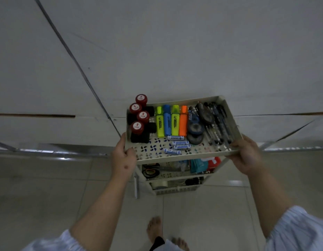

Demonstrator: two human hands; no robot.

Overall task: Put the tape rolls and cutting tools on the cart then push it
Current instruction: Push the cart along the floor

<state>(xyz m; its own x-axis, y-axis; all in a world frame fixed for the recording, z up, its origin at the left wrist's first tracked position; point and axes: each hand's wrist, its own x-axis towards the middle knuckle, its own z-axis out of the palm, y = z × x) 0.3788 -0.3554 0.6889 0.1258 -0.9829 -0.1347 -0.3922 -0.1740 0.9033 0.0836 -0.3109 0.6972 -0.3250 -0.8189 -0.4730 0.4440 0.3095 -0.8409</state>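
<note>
Loading looks done: tape roll [161, 184] on bottom shelf. Left hand [123, 156] and right hand [246, 154], fingers clamped on cart [175, 157] rim at 9 and 3 o'clock; pushing remains.

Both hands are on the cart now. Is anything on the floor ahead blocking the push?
Probably not. Left hand and right hand grip the near corners of the cart. Beyond its far edge, a metal floor track crosses the path; no loose object shows ahead, though the cart hides the floor directly beneath it.
</note>
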